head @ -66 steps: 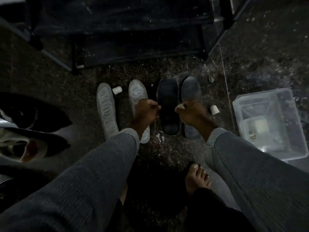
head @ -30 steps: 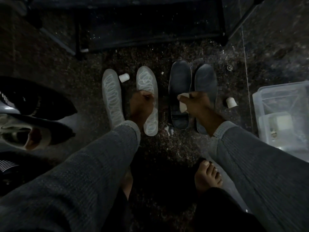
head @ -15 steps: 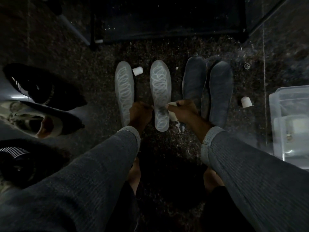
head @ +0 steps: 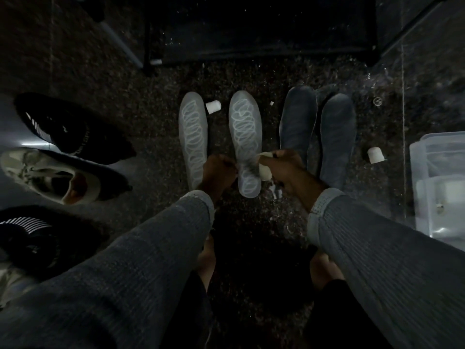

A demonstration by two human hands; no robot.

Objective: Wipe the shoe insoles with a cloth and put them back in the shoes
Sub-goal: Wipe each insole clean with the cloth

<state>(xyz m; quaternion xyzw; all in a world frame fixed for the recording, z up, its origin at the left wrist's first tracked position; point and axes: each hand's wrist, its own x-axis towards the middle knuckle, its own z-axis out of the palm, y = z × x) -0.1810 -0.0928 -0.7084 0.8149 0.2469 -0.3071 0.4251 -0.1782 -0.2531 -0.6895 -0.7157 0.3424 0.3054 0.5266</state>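
Several insoles lie side by side on the dark speckled floor: two pale patterned ones, the left and the right, and two dark ones. My left hand grips the left edge of the right pale insole near its heel. A small white cloth is bunched in my right hand, pressed against that insole's right edge. Shoes sit at the left: a black one, a white one, and a black striped one.
A clear plastic box stands at the right. Two small white caps lie on the floor, one between the pale insoles, one right of the dark pair. A dark rack stands at the back. My bare feet are below.
My right hand with the cloth moved left from the dark insoles to the right pale insole. My left hand slid down to that insole's heel. The view shifted left, showing more shoes.
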